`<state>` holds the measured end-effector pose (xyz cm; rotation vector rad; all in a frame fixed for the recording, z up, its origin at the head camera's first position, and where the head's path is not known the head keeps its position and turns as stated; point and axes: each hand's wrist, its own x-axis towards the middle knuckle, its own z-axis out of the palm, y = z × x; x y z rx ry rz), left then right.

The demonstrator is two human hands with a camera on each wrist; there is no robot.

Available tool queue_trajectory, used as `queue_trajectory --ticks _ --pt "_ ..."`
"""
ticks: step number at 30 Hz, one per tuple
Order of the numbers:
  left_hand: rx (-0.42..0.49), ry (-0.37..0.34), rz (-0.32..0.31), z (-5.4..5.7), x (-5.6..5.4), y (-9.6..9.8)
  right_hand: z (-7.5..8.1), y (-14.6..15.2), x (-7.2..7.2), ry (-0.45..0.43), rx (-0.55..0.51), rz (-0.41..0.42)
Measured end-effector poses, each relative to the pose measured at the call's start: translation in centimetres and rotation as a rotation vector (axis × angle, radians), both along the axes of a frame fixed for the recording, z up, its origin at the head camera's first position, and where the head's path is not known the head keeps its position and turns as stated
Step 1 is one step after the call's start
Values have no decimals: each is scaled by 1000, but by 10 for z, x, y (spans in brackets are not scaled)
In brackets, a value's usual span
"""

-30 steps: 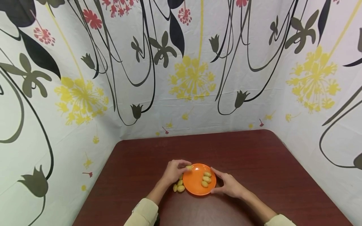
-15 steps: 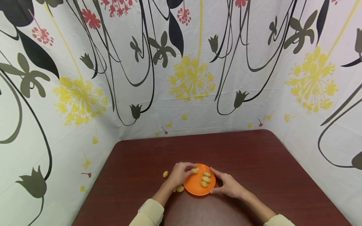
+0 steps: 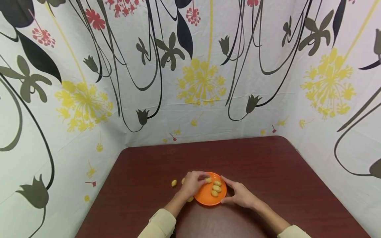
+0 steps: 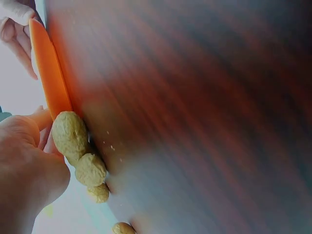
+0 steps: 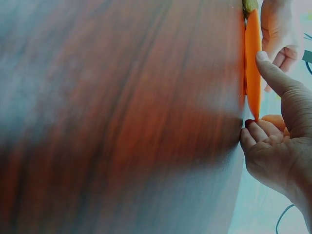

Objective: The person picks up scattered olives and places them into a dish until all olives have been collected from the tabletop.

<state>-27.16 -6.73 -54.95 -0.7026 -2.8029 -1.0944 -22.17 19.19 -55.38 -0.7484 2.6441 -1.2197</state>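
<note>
An orange plate (image 3: 203,198) sits on the table. Several small yellow-brown potatoes (image 3: 216,188) lie in a row on its right half. My left hand (image 3: 192,183) reaches over the plate's left side and pinches another potato (image 3: 208,180) at its fingertips, low over the plate. My right hand (image 3: 242,195) grips the plate's right edge, with thumb and fingers spread along the rim. In the right wrist view the thumb (image 5: 275,75) touches the rim. More potatoes (image 4: 70,134) lie on the table left of the plate, some partly hidden by my left hand in the head view.
The dark red-brown table (image 3: 253,158) spreads out around the plate. One loose potato (image 3: 174,182) lies farther left, apart from the others. White cloth (image 3: 166,112) printed with flowers hangs behind the table and along both sides.
My left hand has moved right with the potato, from the plate's left rim to over its surface. The loose potatoes at the left have come into sight. My right hand has stayed on the rim.
</note>
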Motion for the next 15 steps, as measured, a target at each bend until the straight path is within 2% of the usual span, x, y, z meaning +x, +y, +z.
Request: queue_trajectory --ticks 9,15 --pt "8 -18 33 1 0 7 2 1 1 40 7 9" --pt "4 -23 34 1 0 9 2 1 2 8 -1 10"
